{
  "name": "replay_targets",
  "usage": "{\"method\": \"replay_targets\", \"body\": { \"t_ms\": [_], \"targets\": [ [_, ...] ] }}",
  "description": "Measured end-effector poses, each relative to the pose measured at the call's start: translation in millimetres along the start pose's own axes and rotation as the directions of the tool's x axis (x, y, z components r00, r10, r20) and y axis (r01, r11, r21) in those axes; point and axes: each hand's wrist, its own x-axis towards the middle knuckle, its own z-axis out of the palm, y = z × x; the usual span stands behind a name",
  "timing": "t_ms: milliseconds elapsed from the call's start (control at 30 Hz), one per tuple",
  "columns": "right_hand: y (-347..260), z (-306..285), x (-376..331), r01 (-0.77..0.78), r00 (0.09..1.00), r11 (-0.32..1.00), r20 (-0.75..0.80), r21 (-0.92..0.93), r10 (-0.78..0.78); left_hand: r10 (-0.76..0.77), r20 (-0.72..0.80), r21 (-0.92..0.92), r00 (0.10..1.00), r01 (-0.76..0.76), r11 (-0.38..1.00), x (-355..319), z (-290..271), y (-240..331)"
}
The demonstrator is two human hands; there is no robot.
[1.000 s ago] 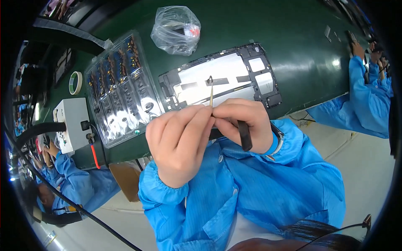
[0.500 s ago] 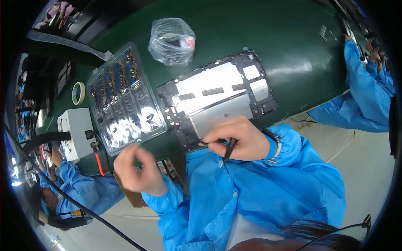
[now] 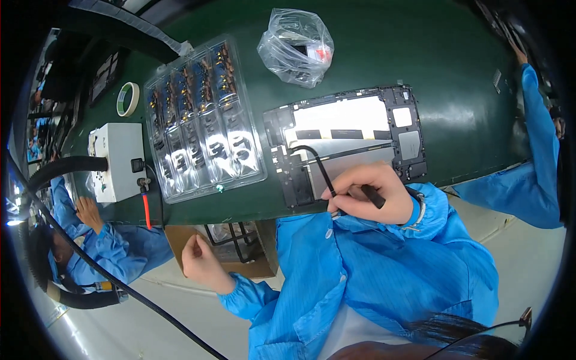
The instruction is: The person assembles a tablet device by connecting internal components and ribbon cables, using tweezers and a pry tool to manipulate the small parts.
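My right hand (image 3: 375,192) is closed around a slim black piece (image 3: 322,166) with a hooked far end, which reaches over the left part of a tablet-like device frame (image 3: 297,191). A dark handle end (image 3: 373,196) sticks out of the same grip; whether both are one tool, I cannot tell. The frame lies flat, with silver panels and black edges. My left hand (image 3: 204,264) hangs off the table edge beside an open cardboard box (image 3: 264,264), thumb and fingertips pinched together. Anything between them is too small to make out.
A clear compartment tray (image 3: 207,191) of small parts lies left of the frame. Beyond are a clear plastic bag (image 3: 295,48) and a tape roll (image 3: 128,99). A white box (image 3: 123,162) with a black hose stands at left. Co-workers in blue sleeves (image 3: 516,192) flank both sides.
My left hand has moved down from the tray's near edge to beside the cardboard box. My right hand has shifted right, and the hooked black piece now shows. The whole view has shifted.
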Motion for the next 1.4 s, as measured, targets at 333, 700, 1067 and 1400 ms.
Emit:
{"method": "replay_targets", "body": {
  "t_ms": [333, 700, 1067, 1400],
  "targets": [
    [0.7, 9.1, 0.8, 0.034, 0.999, 0.999, -0.022, -0.035, -0.035, 0.667, -0.051, -0.755, 0.743, -0.466, 0.462, -11.5, 15.2, 168.6],
    [-11.5, 2.7, 20.1, 0.348, 0.877, 0.834, -0.164, -0.427, -0.451, 0.604, -0.096, -0.911, 0.791, -0.315, 0.267, -24.0, 20.3, 181.7],
    [-3.1, 15.1, 13.2, 0.441, 0.775, 0.739, -0.200, -0.508, -0.600, 0.573, -0.180, -0.874, 0.800, -0.397, 0.280, -29.2, 16.4, 182.4],
    [-0.7, 26.0, 7.6, 0.466, 0.728, 0.667, -0.177, -0.581, -0.663, 0.597, -0.255, -0.858, 0.761, -0.462, 0.222, -29.6, 8.7, 176.5]
  ]
}}
